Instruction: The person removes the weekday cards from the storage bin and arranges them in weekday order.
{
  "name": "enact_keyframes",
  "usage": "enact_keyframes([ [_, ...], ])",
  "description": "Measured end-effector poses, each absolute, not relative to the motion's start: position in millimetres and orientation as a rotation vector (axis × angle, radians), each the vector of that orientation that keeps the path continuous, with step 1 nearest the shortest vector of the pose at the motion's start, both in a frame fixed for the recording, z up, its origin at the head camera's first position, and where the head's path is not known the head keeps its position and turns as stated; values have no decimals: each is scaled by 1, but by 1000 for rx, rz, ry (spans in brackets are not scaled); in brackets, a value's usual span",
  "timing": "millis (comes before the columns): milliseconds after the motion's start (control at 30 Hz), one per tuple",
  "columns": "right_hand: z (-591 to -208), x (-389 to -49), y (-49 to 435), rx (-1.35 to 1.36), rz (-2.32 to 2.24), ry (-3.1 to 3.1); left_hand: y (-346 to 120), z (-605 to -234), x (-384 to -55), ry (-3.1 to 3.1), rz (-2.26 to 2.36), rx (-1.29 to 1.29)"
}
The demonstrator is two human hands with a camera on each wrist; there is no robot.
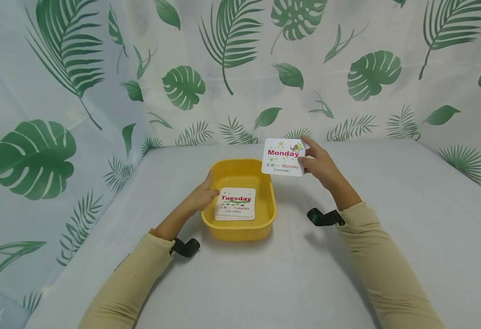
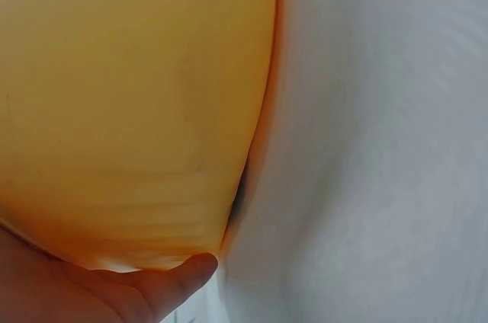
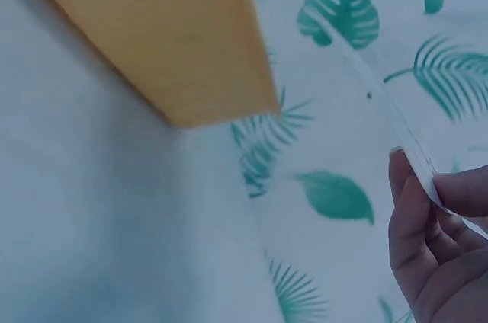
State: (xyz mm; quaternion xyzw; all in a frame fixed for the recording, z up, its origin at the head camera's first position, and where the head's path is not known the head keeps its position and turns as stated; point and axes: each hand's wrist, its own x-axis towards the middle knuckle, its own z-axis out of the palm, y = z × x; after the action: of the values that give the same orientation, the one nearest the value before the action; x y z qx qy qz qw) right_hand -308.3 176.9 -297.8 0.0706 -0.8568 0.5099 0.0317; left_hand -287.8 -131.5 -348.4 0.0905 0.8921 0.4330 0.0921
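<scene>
My right hand (image 1: 320,165) pinches a white card (image 1: 283,157) reading "Monday" by its right edge, raised above the right rim of a yellow plastic tub (image 1: 240,233). In the right wrist view the card (image 3: 400,125) shows edge-on between thumb and fingers. On the tub's left side, my left hand (image 1: 201,196) grips the rim, its thumb over the inside and its other fingers mostly hidden by the wall. A small stack of cards with a "Tuesday" card (image 1: 235,204) on top lies inside the tub, close to that thumb.
The tub stands on a table covered with a white cloth (image 1: 290,283). Behind and to the left hangs a leaf-printed curtain (image 1: 240,109). A black wrist strap piece (image 1: 323,217) sticks out from the right cuff, and another (image 1: 186,247) from the left.
</scene>
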Motion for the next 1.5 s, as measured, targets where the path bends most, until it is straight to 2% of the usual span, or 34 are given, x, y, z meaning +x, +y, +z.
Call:
enact_keyframes([
  [567,-325,-323,206,95,1590,-2834,-132,-347,-287,2627,1304,285],
  [1500,-333,-323,204,115,1377,-3063,-132,-348,-287,2616,1305,265],
])
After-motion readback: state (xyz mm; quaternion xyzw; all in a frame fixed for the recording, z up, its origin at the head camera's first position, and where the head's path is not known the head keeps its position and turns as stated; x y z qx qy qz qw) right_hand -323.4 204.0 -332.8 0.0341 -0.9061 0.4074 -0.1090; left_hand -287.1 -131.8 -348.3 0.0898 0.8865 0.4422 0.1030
